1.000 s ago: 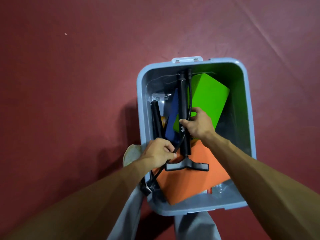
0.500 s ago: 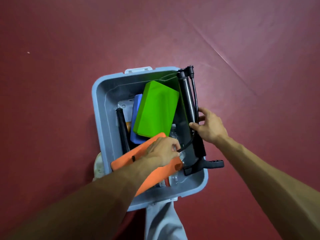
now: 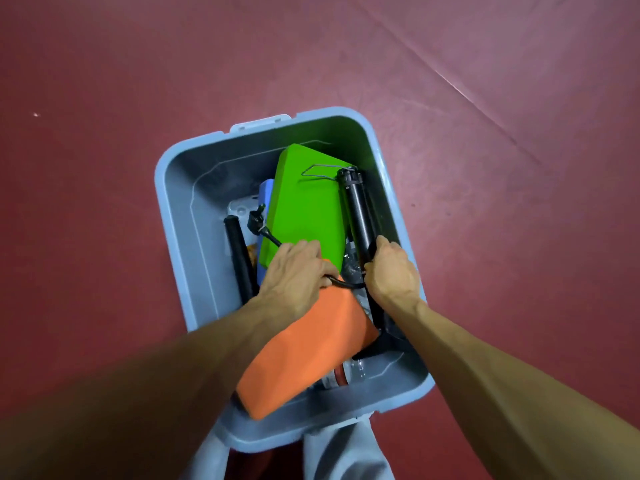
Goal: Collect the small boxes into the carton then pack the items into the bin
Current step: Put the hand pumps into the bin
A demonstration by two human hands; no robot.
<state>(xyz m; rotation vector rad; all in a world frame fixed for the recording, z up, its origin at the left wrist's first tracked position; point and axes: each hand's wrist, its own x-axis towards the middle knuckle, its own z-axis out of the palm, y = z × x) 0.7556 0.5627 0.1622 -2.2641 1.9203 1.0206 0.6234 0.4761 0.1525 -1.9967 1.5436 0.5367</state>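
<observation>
A grey plastic bin stands on the red floor. Inside lie a green block, an orange block, a blue block and a black rod. A black pump stands along the bin's right wall, and my right hand grips its barrel. My left hand holds the pump's black hose over the green and orange blocks. The pump's foot is partly hidden under the orange block.
Red floor surrounds the bin on all sides, with a seam running diagonally at the upper right. My grey trouser legs show below the bin's near rim. Clear plastic items lie at the bin's bottom near corner.
The pump has gone from leaning over the bin's right rim down inside along the right wall. My right hand followed it in, and my left hand shifted the hose over the green block.
</observation>
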